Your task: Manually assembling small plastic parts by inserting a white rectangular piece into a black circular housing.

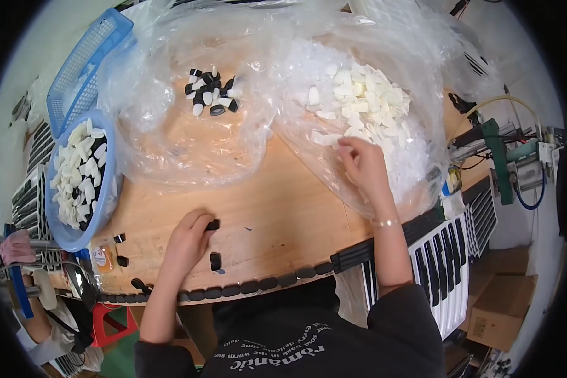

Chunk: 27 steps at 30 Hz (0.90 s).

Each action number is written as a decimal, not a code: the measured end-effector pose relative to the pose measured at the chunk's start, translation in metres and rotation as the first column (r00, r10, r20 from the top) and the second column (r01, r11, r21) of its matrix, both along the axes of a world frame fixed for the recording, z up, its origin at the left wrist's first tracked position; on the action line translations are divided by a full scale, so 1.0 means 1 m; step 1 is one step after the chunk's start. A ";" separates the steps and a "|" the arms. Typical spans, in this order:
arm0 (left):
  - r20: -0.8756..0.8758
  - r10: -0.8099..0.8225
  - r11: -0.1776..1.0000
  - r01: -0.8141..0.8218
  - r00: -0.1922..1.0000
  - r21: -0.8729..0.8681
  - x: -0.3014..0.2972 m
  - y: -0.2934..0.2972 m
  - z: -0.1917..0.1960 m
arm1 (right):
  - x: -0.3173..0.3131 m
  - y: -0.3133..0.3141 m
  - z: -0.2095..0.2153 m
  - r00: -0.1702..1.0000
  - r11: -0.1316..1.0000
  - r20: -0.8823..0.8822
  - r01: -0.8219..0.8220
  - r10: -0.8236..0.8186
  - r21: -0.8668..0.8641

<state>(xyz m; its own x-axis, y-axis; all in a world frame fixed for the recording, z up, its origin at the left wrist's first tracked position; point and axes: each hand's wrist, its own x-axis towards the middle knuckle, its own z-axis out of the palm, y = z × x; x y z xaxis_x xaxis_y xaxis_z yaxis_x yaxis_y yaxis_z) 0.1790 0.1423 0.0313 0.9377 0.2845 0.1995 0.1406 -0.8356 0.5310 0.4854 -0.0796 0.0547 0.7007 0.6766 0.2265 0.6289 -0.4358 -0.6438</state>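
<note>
My left hand (191, 242) is closed on a small black oval piece (213, 225), pinched at the fingertips just above the wooden table. Below it lies another black piece (215, 261). My right hand (365, 169) reaches over the clear plastic bag on the right, its fingers curled at the edge of a heap of flat white oval pieces (375, 101). Whether a piece sits between those fingertips is too small to tell. On the plastic at the back centre rests a mixed pile of black and white pieces (211, 93).
Black oval pieces (231, 291) line the table's front edge. A blue basin (69, 238) of white and black pieces stands at the left, beside a blue basket (75, 69). Piano-style keyboards (444, 271) lie at the right, near a green-framed machine (501, 164) and cardboard boxes (501, 312).
</note>
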 end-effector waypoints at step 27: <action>0.032 0.003 0.500 0.027 0.999 -0.866 0.062 -0.014 0.020 | 0.028 0.050 -0.002 0.987 0.972 0.156 0.003 0.034 -0.233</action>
